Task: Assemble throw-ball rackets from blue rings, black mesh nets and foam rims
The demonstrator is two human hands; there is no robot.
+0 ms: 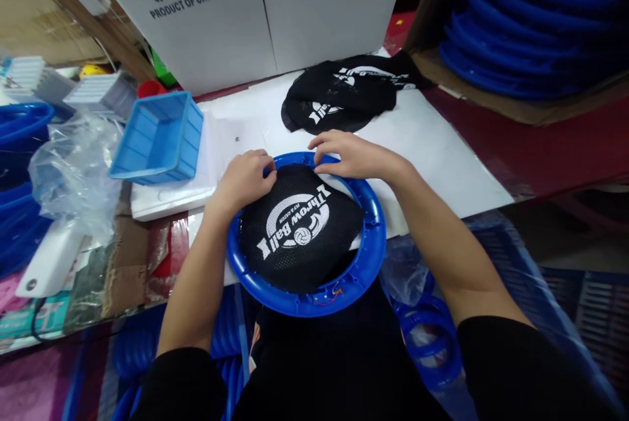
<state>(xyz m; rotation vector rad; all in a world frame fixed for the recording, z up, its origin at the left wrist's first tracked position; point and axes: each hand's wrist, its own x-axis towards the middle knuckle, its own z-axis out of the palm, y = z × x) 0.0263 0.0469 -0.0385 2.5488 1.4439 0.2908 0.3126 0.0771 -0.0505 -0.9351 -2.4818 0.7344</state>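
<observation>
A blue plastic ring [371, 251] lies in front of me, its near edge over the table's front edge. Inside it is a round black mesh cloth [255, 251] printed with a white "Throw Ball" logo; on the right the cloth leaves a gap to the rim. My left hand [246, 179] is at the ring's far left, fingers and thumb closed at the mesh edge. Over the far rim, my right hand [346, 154] has its thumb and fingers apart, close to the mesh. A small part with thin wires [337, 291] sits in the ring's near channel.
More black mesh cloths [339, 100] lie behind the ring on the white board [442, 152]. To the left stands a light blue bin [157, 136] beside crumpled clear plastic [78, 165]. White cartons [221, 41] rise behind. Stacked blue rings [521, 48] fill a box at right.
</observation>
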